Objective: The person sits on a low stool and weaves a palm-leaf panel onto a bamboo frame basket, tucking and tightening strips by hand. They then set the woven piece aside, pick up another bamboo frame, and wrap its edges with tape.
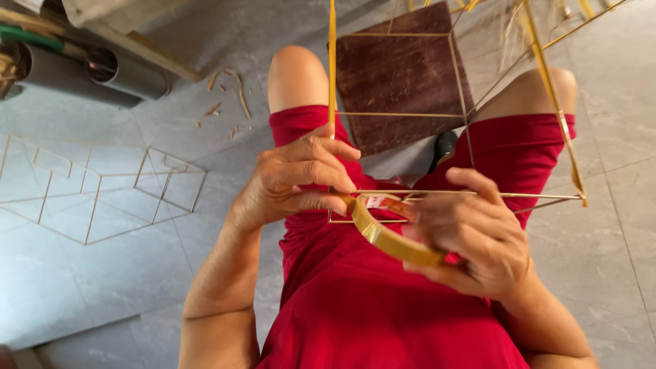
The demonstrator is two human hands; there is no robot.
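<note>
A frame of thin bamboo sticks [451,75] stands over my lap, its bars crossing above my red garment [355,301]. My left hand [294,179] pinches a joint where an upright stick [332,61] meets a horizontal bar. My right hand [471,236] holds a roll of yellow tape [389,239], with a strip of it running up to the joint under my left fingers. A second yellow-wrapped stick [553,109] slants down on the right side of the frame.
A dark brown square board [403,75] lies on the grey tiled floor between my knees. A finished stick frame [102,191] lies flat at the left. Grey pipes [102,68] and wood shavings [232,96] sit at the upper left.
</note>
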